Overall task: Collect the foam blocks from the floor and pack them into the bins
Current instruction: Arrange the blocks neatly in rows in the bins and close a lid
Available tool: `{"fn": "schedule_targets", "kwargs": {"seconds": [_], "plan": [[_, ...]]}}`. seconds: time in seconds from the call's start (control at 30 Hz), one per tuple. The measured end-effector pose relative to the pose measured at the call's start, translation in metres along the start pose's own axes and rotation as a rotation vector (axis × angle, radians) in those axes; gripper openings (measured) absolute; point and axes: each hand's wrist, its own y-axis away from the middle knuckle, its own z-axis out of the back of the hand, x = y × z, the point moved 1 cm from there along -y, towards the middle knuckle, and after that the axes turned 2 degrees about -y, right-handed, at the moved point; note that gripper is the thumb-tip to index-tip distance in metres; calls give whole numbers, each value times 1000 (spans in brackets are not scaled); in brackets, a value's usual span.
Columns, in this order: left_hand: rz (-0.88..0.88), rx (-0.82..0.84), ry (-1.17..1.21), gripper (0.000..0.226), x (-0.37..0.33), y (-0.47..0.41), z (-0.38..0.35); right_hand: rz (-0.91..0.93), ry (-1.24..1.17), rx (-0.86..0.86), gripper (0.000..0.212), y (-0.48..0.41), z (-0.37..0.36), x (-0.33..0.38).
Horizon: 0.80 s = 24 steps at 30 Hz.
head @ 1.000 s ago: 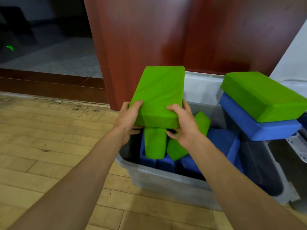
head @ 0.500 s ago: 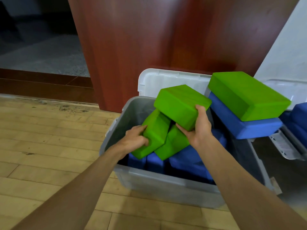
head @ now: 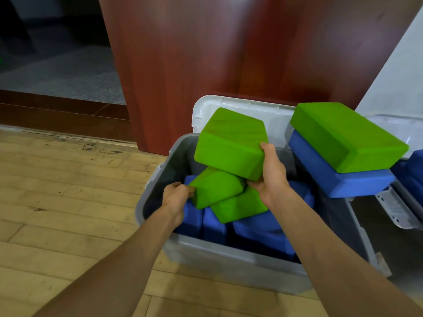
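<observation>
One red-brown wooden door panel (head: 229,53) at back; pale plank floor (head: 68,191) below it. One grey, cloudy plastic bin (head: 229,266) stands on the floor, with one white lid (head: 206,106) upright behind it.

Four green foam blocks, all rectangular and matte:
- top green block (head: 229,145): over the bin. The right hand (head: 272,177) grips its near end, thumb on the upper edge.
- tilted green block (head: 215,188): beneath it. The left hand (head: 176,197) has its fingers curled on the corner.
- third green block (head: 240,207): leaning under both.
- fourth green block (head: 343,136): flat on one blue block (head: 332,177) at the bin's right rim.

More packed blue blocks (head: 263,234) sit inside the bin; number unclear.
</observation>
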Motion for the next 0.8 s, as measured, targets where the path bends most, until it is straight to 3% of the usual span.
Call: {"fn": "schedule_targets", "kwargs": {"seconds": [0.03,0.1,0.17,0.33,0.47,0.57,0.63,0.7,0.8], "plan": [[37,10,21,9,-1,1,-2,-7,-13,3,24,0,1,0],[122,42,60,15,-6,0,-3,-7,-17,-4,21,1,1,2],[166,96,159,18,-12,0,-2,3,43,-23,39,3,0,6],[126,167,292,45,-25,-13,-1,87,267,-56,69,9,-10,38],[40,204,201,74,-40,-5,-12,-11,244,51,64,13,-20,39],[-1,285,171,107,-40,-9,-13,-3,187,23,96,0,-24,24],[-119,404,196,84,-47,5,-17,-9,170,37,110,-9,-25,17],[-221,504,225,72,-56,14,-20,-34,131,50,110,-3,-26,14],[-333,516,104,86,-60,10,-20,-38,71,71,95,9,-21,11]]}}
